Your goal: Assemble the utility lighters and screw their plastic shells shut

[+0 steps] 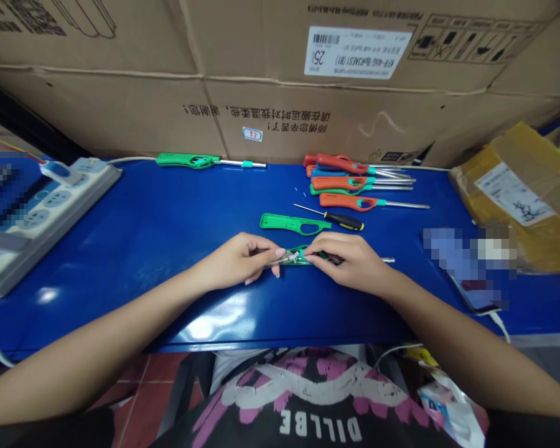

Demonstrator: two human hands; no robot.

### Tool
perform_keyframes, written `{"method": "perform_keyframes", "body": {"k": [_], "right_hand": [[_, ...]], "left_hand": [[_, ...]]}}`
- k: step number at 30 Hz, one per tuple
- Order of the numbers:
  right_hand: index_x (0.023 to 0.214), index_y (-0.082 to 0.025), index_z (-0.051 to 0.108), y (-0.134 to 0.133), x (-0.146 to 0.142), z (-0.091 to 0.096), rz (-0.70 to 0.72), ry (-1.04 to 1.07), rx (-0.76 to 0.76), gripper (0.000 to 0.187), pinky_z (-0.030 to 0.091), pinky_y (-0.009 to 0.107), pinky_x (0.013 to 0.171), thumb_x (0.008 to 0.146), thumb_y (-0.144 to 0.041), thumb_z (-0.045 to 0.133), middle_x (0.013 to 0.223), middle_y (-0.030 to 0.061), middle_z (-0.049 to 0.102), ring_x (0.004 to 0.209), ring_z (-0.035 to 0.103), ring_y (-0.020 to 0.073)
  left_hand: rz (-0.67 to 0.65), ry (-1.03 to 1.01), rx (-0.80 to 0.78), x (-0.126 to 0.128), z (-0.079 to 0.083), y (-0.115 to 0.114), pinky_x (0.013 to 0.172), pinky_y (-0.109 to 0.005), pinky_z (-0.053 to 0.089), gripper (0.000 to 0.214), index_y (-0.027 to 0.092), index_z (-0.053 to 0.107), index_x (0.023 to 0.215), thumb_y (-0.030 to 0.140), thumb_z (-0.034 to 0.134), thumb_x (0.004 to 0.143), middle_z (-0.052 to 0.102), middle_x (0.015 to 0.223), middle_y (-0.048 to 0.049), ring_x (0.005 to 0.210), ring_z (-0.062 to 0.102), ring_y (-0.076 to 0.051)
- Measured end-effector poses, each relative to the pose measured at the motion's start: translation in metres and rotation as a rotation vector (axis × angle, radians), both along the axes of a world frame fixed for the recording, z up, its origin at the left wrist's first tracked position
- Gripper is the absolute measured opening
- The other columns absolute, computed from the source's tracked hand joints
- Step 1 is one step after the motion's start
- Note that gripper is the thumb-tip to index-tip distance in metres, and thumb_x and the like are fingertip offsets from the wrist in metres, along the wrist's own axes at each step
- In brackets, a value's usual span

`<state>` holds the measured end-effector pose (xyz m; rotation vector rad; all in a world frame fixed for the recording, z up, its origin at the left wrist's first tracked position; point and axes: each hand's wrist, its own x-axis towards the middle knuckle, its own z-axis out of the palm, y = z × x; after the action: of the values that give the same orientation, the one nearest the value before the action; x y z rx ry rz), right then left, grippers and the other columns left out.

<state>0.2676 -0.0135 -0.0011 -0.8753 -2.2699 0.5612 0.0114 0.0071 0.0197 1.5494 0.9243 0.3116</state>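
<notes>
My left hand (236, 260) is closed on the left end of an opened long-nosed lighter (303, 256), with thumb and fingers at its clear inner part. My right hand (352, 258) pinches at small parts near the lighter's teal piece; the fingers hide much of this spot. The lighter's metal tube (388, 259) sticks out to the right, past my right hand. Just beyond both hands lies a loose green half shell (273, 222), inner side up. Behind its right end rests a screwdriver (345, 221) with a black and yellow handle.
Several lighters (338, 182) lie heaped at the back right, and a green lighter (186, 160) at the back left. A power strip (51, 205) borders the left side. To the right are a phone (471, 286) and a taped package (536, 193). A large carton (144, 118) walls the back.
</notes>
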Motion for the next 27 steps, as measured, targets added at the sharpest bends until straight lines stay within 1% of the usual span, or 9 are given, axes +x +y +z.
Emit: {"method": "perform_keyframes", "body": {"k": [2,5,10,14,19,27], "right_hand": [[0.1,-0.018,0.071,0.0002,0.0003,-0.0002,0.024,-0.013,-0.001,0.011,0.054,0.028,0.077,0.097,-0.018,0.06,0.096,0.0053,0.075,0.087,0.069,0.0158],[0.101,-0.019,0.071,0.001,0.0004,-0.0014,0.035,-0.022,0.003,0.012,0.056,0.03,0.078,0.097,-0.018,0.06,0.096,0.005,0.075,0.088,0.07,0.0165],[0.101,-0.018,0.071,0.0013,0.0006,-0.002,0.034,-0.022,0.004,0.012,0.056,0.03,0.078,0.096,-0.017,0.06,0.096,0.0053,0.075,0.088,0.07,0.0165],[0.101,-0.018,0.071,0.0013,0.0013,-0.0004,0.023,-0.032,-0.003,0.012,0.056,0.03,0.078,0.097,-0.018,0.06,0.097,0.0054,0.074,0.088,0.07,0.0165],[0.1,-0.018,0.071,0.0014,0.001,0.0002,0.038,-0.036,0.016,0.012,0.056,0.03,0.078,0.097,-0.019,0.06,0.095,0.0053,0.074,0.087,0.07,0.0162],[0.099,-0.019,0.071,0.0014,0.0005,0.0002,0.036,-0.05,0.022,0.011,0.056,0.03,0.078,0.097,-0.02,0.06,0.095,0.005,0.075,0.087,0.07,0.0163]], "left_hand": [[0.001,-0.023,-0.058,0.0019,-0.0001,-0.0004,0.039,-0.017,0.024,0.037,0.012,0.072,0.083,0.042,0.057,0.098,0.043,0.042,0.0076,0.036,0.033,-0.005],[0.005,-0.03,-0.085,0.0031,-0.0016,-0.0007,0.039,-0.017,0.024,0.038,0.012,0.072,0.082,0.043,0.057,0.098,0.043,0.041,0.0075,0.036,0.033,-0.005],[0.008,-0.047,-0.091,0.0029,-0.0041,-0.0006,0.04,-0.016,0.024,0.038,0.012,0.073,0.082,0.043,0.058,0.097,0.046,0.043,0.0068,0.036,0.034,-0.005],[0.014,-0.045,-0.103,0.0027,-0.0047,-0.0007,0.04,-0.016,0.023,0.037,0.012,0.073,0.082,0.042,0.059,0.097,0.044,0.041,0.0072,0.036,0.033,-0.005],[0.022,-0.015,-0.108,0.0032,-0.0037,-0.0008,0.039,-0.016,0.023,0.035,0.012,0.073,0.082,0.04,0.059,0.097,0.048,0.044,0.0061,0.036,0.033,-0.004],[0.021,0.016,-0.103,0.0034,-0.0033,-0.0008,0.039,-0.017,0.023,0.037,0.012,0.074,0.082,0.043,0.059,0.096,0.044,0.041,0.0068,0.035,0.033,-0.005]]}}
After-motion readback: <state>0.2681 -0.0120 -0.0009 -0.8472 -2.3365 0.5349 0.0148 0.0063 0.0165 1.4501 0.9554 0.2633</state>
